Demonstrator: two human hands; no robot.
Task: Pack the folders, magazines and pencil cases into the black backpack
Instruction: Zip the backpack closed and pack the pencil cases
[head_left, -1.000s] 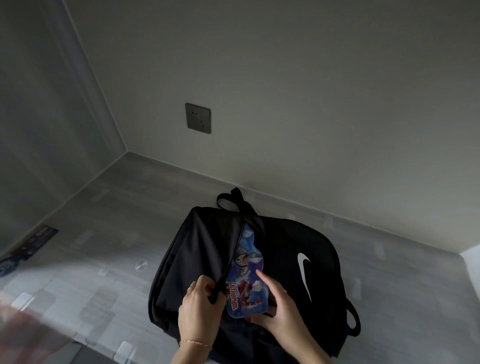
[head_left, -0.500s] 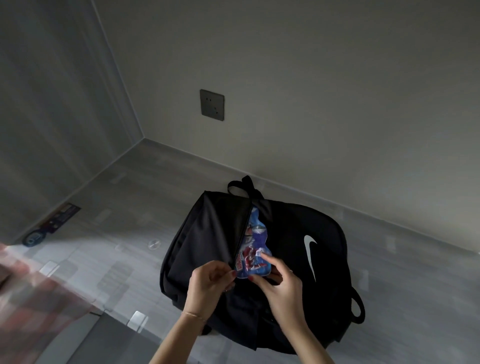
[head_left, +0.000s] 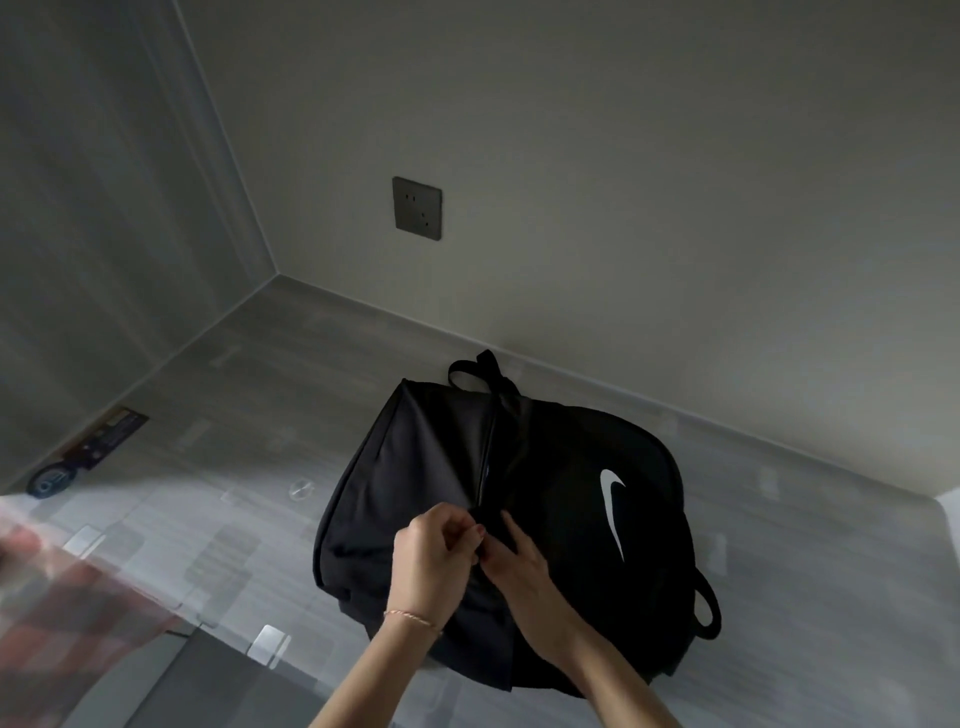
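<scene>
Blue pencil case went down inside since half second ago; only thin blue sliver showed in slit. Black backpack (head_left: 519, 519) lay flat on floor by wall. Your left hand (head_left: 431, 561) was curled, pinching flap edge to keep slit steady. Your right hand (head_left: 519, 558), fingers bent, pressed other side, likely closing zip. Folders, magazines not seen.

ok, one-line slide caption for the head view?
Both hands, left and right, pinch the zip opening of the black backpack lying on the floor by the wall.
</scene>
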